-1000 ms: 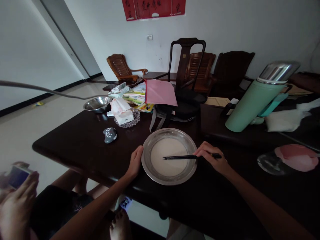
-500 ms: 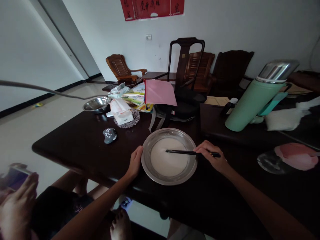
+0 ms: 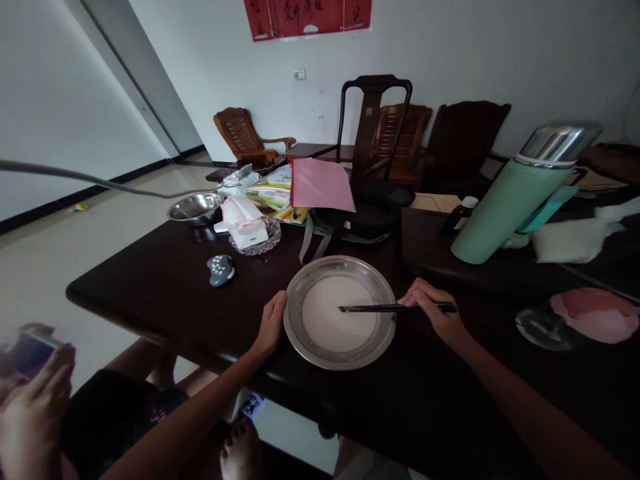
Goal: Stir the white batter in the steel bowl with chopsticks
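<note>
A wide metal bowl [image 3: 340, 362] stands on the dark table in front of me, with a smooth off-white liquid [image 3: 323, 323] in it. My left hand [image 3: 271, 323] is closed on the bowl's left rim. In my right hand [image 3: 434, 307] is a pair of black chopsticks [image 3: 370, 308], gripped near their back ends. They lie nearly level across the right side of the bowl, and their tips are over or in the liquid near its middle; I cannot tell how deep they reach.
Behind the bowl are a black bag [image 3: 370, 227] and a pink folder [image 3: 323, 185]. A grey game controller [image 3: 221, 270] and tissue pack [image 3: 245, 223] lie left. A green thermos [image 3: 510, 210] and a pink-lidded container [image 3: 595, 315] stand right. Another person's hand [image 3: 37, 407] holds a phone at lower left.
My right hand has moved a little to the right, drawing the chopstick tips rightward in the bowl. My left hand stays on the rim.
</note>
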Demonstrator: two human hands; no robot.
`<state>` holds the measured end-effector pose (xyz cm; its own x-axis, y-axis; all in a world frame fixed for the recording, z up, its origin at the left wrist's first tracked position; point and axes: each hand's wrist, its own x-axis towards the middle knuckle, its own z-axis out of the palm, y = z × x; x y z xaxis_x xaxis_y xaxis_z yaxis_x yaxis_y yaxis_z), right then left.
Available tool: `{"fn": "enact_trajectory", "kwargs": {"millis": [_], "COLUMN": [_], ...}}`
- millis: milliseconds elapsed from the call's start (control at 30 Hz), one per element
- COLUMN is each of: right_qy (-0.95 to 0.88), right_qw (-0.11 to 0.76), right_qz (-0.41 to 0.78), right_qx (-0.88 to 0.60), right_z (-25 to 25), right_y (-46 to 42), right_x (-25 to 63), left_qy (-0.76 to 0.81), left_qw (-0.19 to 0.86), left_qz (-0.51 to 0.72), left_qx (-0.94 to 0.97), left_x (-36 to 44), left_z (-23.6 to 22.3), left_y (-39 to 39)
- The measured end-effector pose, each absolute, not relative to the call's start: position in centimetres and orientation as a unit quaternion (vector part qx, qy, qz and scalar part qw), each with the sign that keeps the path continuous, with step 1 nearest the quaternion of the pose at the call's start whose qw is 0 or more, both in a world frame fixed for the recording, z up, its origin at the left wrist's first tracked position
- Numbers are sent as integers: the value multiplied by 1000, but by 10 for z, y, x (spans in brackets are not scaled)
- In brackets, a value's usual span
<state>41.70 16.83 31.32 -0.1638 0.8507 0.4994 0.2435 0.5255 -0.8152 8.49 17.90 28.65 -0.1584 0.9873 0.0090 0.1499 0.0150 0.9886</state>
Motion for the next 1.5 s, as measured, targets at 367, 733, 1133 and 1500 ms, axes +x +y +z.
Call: {"fn": "enact_trajectory", "kwargs": {"millis": [367,733,1133,1500], "right_qy": [-707,-720,-713,-730], "right_qw": [520,517,497,474], "right_qz": [279,256,286,305], "right_qx": [-389,-385,-405,-387], "right_z": [310,309,314,315], "right_y": [170,170,170,169], "right_x": [419,417,415,412], "left_qy": [570,570,576,569], "left_qw": [420,421,426,430], "left_qz": [502,503,498,502], "left_qx": [497,495,488,489], "left_x": [85,84,85,83], "left_z": [288,284,288,282], "left_y": [178,180,180,180]}}
